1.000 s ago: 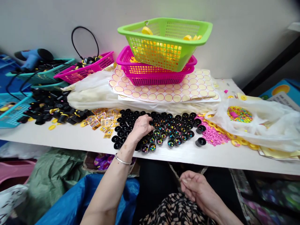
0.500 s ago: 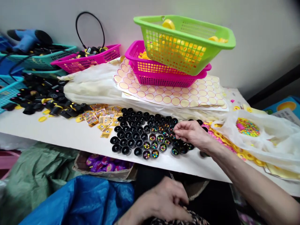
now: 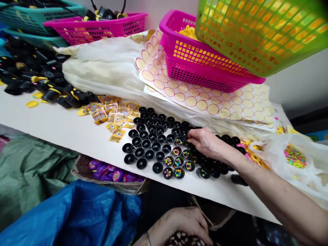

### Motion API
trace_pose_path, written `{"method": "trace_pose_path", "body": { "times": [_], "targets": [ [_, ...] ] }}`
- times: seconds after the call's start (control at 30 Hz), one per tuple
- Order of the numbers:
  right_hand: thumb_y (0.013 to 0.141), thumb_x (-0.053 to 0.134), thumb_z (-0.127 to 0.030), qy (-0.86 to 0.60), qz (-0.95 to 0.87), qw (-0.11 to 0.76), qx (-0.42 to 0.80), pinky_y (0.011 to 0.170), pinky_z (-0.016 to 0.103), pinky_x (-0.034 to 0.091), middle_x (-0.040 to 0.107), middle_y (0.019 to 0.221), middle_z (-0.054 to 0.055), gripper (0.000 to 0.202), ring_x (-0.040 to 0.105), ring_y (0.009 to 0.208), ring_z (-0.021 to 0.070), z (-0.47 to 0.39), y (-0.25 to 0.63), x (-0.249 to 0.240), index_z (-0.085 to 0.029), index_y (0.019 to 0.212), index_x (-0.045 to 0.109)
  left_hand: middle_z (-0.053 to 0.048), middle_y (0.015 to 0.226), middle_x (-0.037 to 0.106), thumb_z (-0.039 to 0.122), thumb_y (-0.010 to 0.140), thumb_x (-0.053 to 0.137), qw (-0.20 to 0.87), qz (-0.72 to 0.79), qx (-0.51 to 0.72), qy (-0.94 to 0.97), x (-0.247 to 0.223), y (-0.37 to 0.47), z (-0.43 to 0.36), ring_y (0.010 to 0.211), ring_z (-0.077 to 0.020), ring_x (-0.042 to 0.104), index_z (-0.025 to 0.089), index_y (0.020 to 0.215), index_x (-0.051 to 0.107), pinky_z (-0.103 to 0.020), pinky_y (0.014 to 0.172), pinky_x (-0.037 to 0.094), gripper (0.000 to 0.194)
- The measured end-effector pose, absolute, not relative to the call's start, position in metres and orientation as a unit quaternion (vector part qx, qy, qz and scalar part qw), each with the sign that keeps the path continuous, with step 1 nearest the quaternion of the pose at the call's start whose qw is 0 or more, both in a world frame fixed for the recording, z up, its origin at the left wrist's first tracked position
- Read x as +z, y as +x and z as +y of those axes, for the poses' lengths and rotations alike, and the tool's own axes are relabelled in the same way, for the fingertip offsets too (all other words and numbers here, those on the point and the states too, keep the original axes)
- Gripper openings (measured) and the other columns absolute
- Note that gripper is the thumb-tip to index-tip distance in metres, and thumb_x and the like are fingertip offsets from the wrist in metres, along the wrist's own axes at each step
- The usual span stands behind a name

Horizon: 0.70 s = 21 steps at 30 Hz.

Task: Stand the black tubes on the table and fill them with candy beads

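Note:
Rows of small round black cups [image 3: 149, 154] stand on the white table [image 3: 102, 147]. Several cups near the middle hold coloured beads [image 3: 179, 173]; those on the left have no beads in them. Over the cups, toward the back, is my right hand [image 3: 205, 141], its fingers pinched together; whatever they hold is too small to make out. My left hand [image 3: 191, 222] is low, below the table's front edge, over a dark patterned cloth [image 3: 184, 239]. Its fingers point down and their tips are partly hidden.
Pink baskets [image 3: 200, 73] and a green basket [image 3: 256, 37] hold yellow pieces at the back. Yellow packets [image 3: 116, 119] and black bottles [image 3: 51, 94] lie left. A bag of beads [image 3: 294, 157] sits right. A box of purple items [image 3: 112, 174] is below the front edge.
The view has shifted and come closer to the table. My right hand stays over the cups, a little farther back among them. My left hand has moved slightly down and its fingers point lower.

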State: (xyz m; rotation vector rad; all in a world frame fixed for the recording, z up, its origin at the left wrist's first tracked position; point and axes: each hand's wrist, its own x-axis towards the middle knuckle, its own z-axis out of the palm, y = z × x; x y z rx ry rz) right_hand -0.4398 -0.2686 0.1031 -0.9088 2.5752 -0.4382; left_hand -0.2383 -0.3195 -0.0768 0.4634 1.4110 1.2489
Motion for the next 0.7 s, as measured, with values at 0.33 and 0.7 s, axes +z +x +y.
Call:
{"method": "trace_pose_path", "body": {
  "times": [0.33,0.7],
  "targets": [
    [0.082,0.051,-0.018,-0.348,0.915,0.191,-0.063,0.057,0.026,0.027,0.055,0.066,0.004,0.019,0.044,0.060,0.0134,-0.274,-0.441,0.102,-0.017,0.064,0.054,0.006,0.056,0.056,0.041,0.065,0.072,0.582,0.575,0.540,0.196,-0.079,-0.241,-0.320,0.056,-0.0094,0.049,0.017,0.070,0.068,-0.021,0.054,0.037,0.025],
    [0.082,0.054,-0.019,-0.396,0.894,0.202,-0.053,0.059,0.026,0.029,0.061,0.075,0.007,0.015,0.050,0.067,0.0142,-0.274,-0.450,0.099,-0.015,0.069,0.060,0.006,0.054,0.053,0.039,0.066,0.071,0.566,0.577,0.549,0.213,-0.081,-0.241,-0.320,0.055,-0.0083,0.046,0.016,0.068,0.067,-0.021,0.052,0.034,0.023]
  ]
}}
